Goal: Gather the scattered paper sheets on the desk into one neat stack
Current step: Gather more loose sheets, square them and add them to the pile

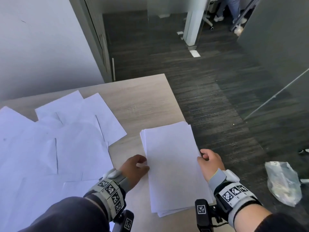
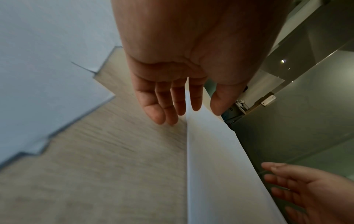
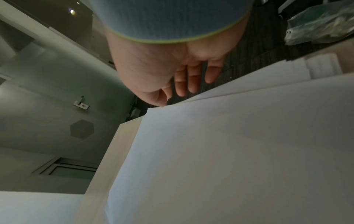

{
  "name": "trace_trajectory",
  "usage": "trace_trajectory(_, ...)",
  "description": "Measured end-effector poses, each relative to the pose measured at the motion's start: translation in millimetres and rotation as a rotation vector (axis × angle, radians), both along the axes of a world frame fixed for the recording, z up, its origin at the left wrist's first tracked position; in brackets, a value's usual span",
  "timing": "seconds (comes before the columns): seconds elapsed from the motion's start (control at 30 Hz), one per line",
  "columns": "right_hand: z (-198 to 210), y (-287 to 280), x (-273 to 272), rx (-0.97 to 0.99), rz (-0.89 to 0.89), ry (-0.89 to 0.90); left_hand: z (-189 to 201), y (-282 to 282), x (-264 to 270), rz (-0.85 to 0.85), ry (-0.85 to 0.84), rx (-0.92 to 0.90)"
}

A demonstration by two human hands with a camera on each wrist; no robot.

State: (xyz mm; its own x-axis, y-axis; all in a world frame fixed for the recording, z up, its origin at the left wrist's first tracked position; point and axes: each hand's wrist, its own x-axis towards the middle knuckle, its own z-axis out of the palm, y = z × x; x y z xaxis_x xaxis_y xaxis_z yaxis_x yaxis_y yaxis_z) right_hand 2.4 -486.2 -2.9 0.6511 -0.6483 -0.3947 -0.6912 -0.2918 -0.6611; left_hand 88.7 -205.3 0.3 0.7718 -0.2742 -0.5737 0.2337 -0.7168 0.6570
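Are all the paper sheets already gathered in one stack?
No, many loose sheets lie spread on the desk, left of the stack.

Paper stack: one, between hands. Loose sheets: at least five, overlapping, left of left hand; exact count unclear. Plastic bag: one, right of right hand. Desk: one.

Dark sleeves, grey wristbands (black-and-white tag squares), black wrist cameras
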Motion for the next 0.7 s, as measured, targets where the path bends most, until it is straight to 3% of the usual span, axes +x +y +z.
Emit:
trace_trajectory(0.13,9.4,26.4,20.1,0.019,0.076,-0.076,7.0,49.5,5.6,0.065,-0.09,0.049)
trace_trajectory(0.27,18.6,73.8,44.8,0.149,0.23,-0.122,7.3,118.5,6.0,0.039,-0.248,0.274)
trace_trajectory(0.43,19.9,157.8,70.4,0.317,0.447,-0.087,10.9,210.9,-17.2,0.21,-0.201,0.492)
trace_trajectory(0.53,12.0,199.0,77.1,0.36,0.554,-0.018,5.8,251.6,-40.9,0.232,-0.149,0.532)
trace_trajectory(0.7,3.3,240.3,81.6,0.361,0.58,0.015,-6.3,275.5,-70.6,0.075,-0.056,0.607)
